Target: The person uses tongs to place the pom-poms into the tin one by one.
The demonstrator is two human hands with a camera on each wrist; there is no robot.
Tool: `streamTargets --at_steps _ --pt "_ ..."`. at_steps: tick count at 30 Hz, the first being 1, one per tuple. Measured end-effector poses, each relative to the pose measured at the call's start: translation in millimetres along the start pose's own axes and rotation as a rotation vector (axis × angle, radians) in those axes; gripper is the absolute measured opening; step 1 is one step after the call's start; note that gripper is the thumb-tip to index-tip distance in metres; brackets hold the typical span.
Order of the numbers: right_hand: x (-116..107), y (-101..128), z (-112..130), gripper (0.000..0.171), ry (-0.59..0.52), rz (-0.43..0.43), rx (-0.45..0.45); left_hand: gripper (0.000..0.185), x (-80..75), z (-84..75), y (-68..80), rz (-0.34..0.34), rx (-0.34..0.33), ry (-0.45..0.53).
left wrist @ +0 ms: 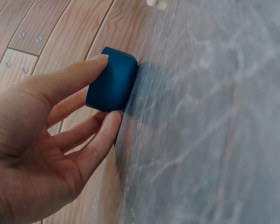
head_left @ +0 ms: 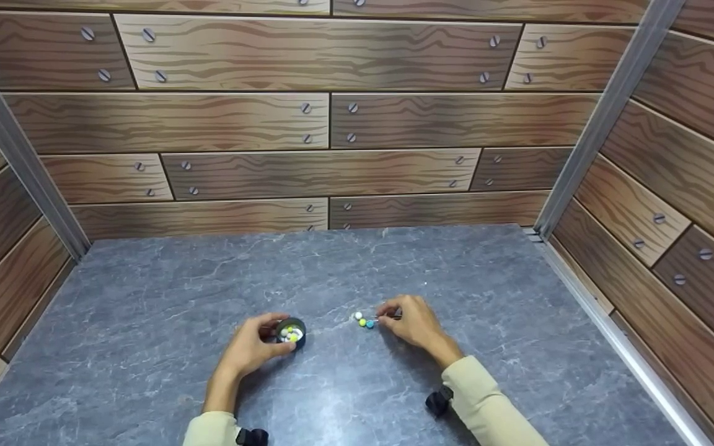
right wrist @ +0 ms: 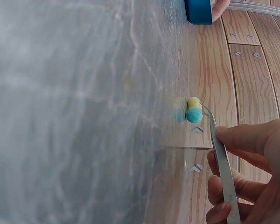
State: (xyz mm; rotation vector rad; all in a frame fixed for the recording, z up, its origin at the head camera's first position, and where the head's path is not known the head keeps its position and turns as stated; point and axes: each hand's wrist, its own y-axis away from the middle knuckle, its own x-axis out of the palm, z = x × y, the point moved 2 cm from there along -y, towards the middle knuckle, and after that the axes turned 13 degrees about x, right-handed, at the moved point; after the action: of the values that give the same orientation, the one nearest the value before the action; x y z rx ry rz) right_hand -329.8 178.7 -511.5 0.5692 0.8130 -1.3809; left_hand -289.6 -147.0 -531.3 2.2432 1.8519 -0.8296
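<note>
A small dark blue round cup (head_left: 291, 331) (left wrist: 112, 79) stands on the grey marble-look tabletop (head_left: 146, 322) with several small white and yellow balls inside. My left hand (head_left: 256, 345) (left wrist: 60, 121) grips its wall between thumb and fingers. To its right lie three tiny balls: white (head_left: 358, 316), yellow (head_left: 362, 322) (right wrist: 193, 102) and teal (head_left: 370, 324) (right wrist: 194, 115). My right hand (head_left: 408, 322) (right wrist: 245, 163) pinches thin metal tweezers (right wrist: 221, 163), whose tip rests at the teal ball. The cup also shows at the top of the right wrist view (right wrist: 198, 11).
Wood-plank printed walls (head_left: 332, 124) enclose the table at the back and both sides, with metal corner posts (head_left: 605, 111). Cream sleeves (head_left: 487, 402) cover both forearms, each with a black wrist mount.
</note>
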Motion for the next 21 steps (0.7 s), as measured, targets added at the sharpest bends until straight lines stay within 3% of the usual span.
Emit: streamTargets --at_steps 21 --pt "-2.6 2.2 6.1 0.007 0.019 -0.048 -0.042 0.054 0.8 0.1 -0.4 0.000 -0.001 0.003"
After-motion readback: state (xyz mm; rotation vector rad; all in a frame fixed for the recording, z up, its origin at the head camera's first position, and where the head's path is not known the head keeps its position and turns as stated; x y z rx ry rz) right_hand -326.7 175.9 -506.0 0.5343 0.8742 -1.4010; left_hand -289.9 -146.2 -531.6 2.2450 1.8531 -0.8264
